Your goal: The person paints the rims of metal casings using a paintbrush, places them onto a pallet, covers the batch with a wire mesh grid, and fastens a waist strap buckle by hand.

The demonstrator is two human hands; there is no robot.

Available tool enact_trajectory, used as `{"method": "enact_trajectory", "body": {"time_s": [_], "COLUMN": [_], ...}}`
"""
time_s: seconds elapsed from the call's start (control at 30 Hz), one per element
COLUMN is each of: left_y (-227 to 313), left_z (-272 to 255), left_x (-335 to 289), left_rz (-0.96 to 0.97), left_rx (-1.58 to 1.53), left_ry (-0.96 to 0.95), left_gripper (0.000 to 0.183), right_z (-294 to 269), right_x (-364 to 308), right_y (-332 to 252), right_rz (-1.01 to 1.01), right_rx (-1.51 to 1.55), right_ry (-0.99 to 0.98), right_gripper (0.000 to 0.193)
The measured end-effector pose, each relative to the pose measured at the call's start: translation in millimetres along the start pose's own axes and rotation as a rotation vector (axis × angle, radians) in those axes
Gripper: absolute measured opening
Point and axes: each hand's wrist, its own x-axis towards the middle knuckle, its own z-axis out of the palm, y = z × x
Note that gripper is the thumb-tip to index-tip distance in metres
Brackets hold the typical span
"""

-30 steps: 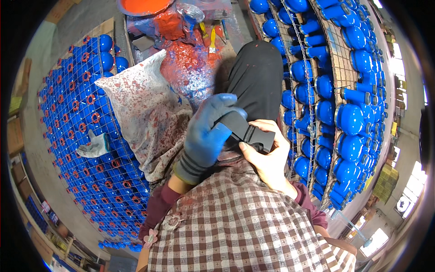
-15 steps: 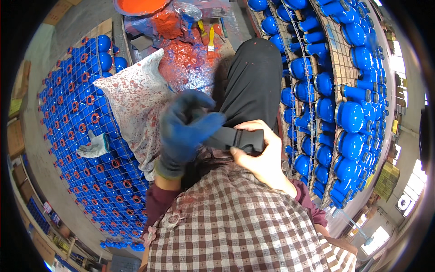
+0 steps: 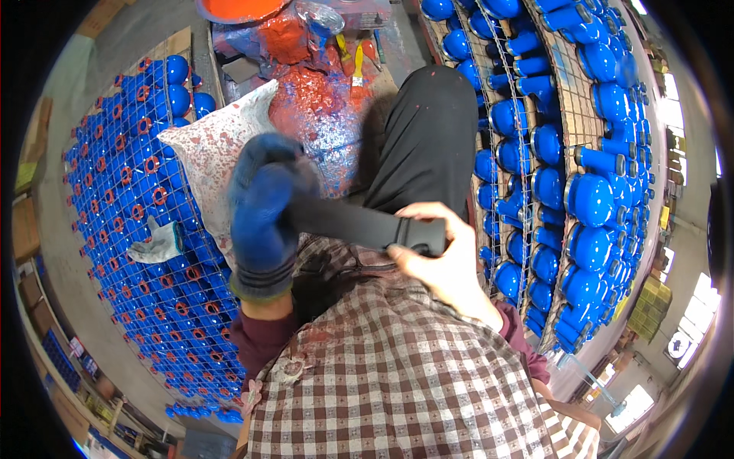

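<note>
A wide black strap (image 3: 344,222) is stretched across my lap. My left hand (image 3: 267,203), in a blue-and-grey work glove, is closed round the strap's left part; the fingers are slightly blurred. At the strap's other end sits a black plastic buckle (image 3: 425,237). My bare right hand (image 3: 447,264) grips that buckle between thumb and fingers. Beneath the strap are my black trouser leg (image 3: 428,138) and brown-and-white checked apron (image 3: 367,359). A paint-spattered white cloth (image 3: 218,145) lies behind my left hand.
Mesh racks of blue-painted metal parts (image 3: 130,206) stand at left, with a loose glove (image 3: 157,243) on top. More blue parts (image 3: 589,197) fill racks at right. Ahead are an orange paint basin (image 3: 241,9), a red-stained surface (image 3: 313,107) and a yellow-handled brush (image 3: 358,65).
My left hand has moved left and slightly down, drawing along the strap so a longer stretch shows between my hands. The right hand stays on the buckle.
</note>
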Motion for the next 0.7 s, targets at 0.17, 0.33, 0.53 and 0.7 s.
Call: {"method": "enact_trajectory", "body": {"time_s": [0.17,0.33,0.53,0.7], "left_y": [-14,-3,-2,-56], "left_z": [-1,-1,2,-8], "left_x": [-6,2,-7,-32], "left_rz": [-0.234,0.494,-0.063,0.639], "left_rx": [-0.463,1.107,0.381,1.042], "left_ry": [-0.146,0.181,0.109,-0.72], "left_gripper": [0.034,0.024,0.02,0.018], "right_z": [-21,-11,-17,-19], "right_x": [8,2,9,7], "right_y": [8,0,11,7], "right_rz": [0.319,0.03,-0.011,-0.031], "right_rx": [0.42,0.047,0.085,0.074], "right_ry": [-0.027,-0.036,0.187,0.289], "right_gripper": [0.034,0.034,0.033,0.033]}}
